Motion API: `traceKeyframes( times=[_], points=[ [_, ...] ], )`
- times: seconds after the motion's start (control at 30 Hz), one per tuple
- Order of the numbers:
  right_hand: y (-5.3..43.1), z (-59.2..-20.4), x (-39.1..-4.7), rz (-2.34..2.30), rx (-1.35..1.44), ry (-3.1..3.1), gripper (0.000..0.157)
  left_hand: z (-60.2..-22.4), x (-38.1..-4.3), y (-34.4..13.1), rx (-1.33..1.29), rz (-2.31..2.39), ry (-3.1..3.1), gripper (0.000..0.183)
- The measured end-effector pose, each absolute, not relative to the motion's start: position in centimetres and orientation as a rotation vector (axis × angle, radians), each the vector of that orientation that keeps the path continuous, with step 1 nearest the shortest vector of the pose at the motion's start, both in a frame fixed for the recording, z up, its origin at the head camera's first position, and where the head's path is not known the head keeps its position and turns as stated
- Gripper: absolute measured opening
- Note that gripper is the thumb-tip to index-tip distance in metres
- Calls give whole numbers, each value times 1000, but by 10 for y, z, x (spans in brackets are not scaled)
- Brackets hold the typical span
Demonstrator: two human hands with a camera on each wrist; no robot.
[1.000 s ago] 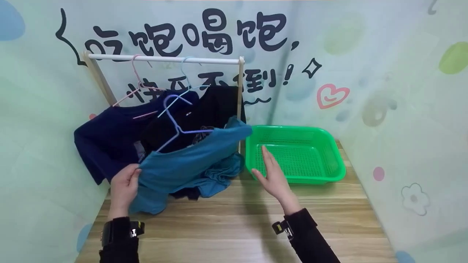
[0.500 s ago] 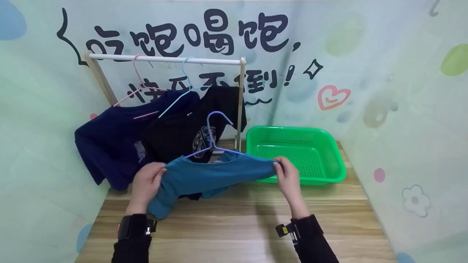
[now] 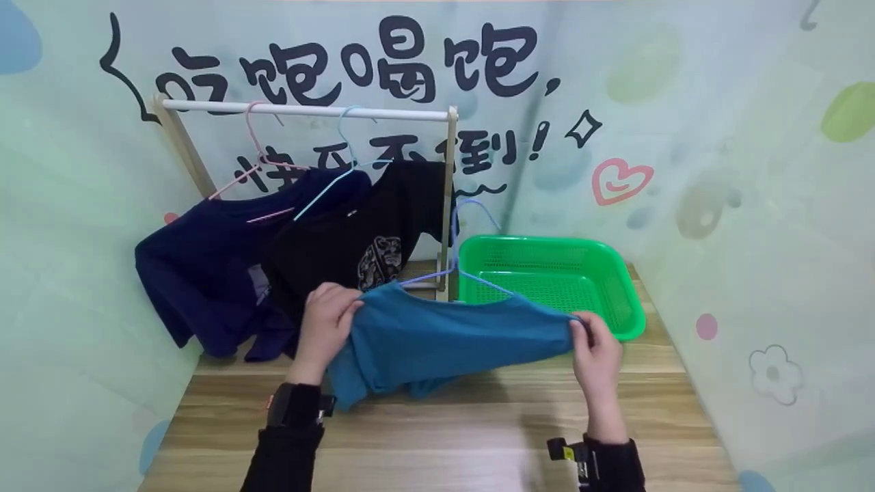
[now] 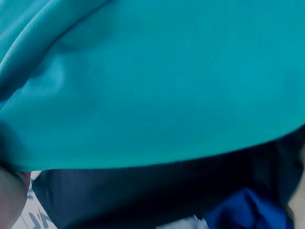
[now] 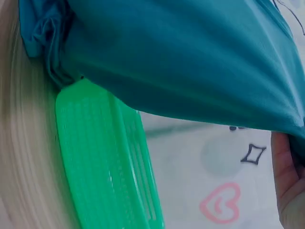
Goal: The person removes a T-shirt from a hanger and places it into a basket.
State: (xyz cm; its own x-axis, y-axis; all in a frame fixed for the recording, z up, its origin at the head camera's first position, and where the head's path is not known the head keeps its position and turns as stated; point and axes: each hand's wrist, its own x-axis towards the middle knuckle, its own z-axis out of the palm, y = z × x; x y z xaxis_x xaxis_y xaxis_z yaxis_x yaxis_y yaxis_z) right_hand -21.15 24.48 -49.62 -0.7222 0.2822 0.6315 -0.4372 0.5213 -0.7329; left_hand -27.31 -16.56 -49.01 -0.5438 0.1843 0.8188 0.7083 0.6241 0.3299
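A teal shirt (image 3: 465, 335) hangs on a purple hanger (image 3: 454, 253), stretched between my two hands above the table. My left hand (image 3: 327, 324) pinches its left shoulder, while my right hand (image 3: 599, 348) pinches the right one. The hanger's hook stands free, in front of the rack's right post. In the left wrist view, the teal shirt (image 4: 167, 86) fills most of the picture and only a bit of the hand shows at the lower left. The right wrist view has fingers (image 5: 284, 164) at the edge of the teal shirt (image 5: 190, 62).
A rack with a white rail (image 3: 307, 109) carries a navy garment (image 3: 205, 266) on a pink hanger and a black shirt (image 3: 328, 239) on a light blue hanger. Right of it, a green basket (image 3: 632, 307) stands on the wooden table (image 3: 424, 444). Printed cloth walls enclose both sides.
My right hand, empty a second ago, has taken hold of the shirt's right shoulder. Both hands have carried shirt and hanger rightward, away from the black shirt, and spread the shoulders.
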Motion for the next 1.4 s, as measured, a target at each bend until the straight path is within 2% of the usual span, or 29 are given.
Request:
traceKeyframes(
  times=[0.43,0.7,0.83,0.93,1.1,1.2,1.4],
  points=[
    [289,-543,-199,1224,-9,-2344,13,-516,-273,-119,-760,-816,-2189,6],
    [255,-532,-207,1187,317,-2437,30,-533,-267,-98,-757,-781,-2263,6],
    [232,-524,-211,1185,480,-2404,33,-536,-262,-91,-754,-784,-2272,6],
    [218,-519,-214,1266,528,-2373,29,-538,-259,-86,-766,-783,-2290,8],
    [204,-513,-215,1381,458,-2335,18,-542,-256,-81,-752,-882,-2278,6],
    [201,-496,-205,1371,412,-2331,11,-542,-253,-81,-678,-1003,-2232,6],
    [207,-477,-194,1308,423,-2308,7,-540,-251,-88,-482,-1094,-2131,7]
  ],
)
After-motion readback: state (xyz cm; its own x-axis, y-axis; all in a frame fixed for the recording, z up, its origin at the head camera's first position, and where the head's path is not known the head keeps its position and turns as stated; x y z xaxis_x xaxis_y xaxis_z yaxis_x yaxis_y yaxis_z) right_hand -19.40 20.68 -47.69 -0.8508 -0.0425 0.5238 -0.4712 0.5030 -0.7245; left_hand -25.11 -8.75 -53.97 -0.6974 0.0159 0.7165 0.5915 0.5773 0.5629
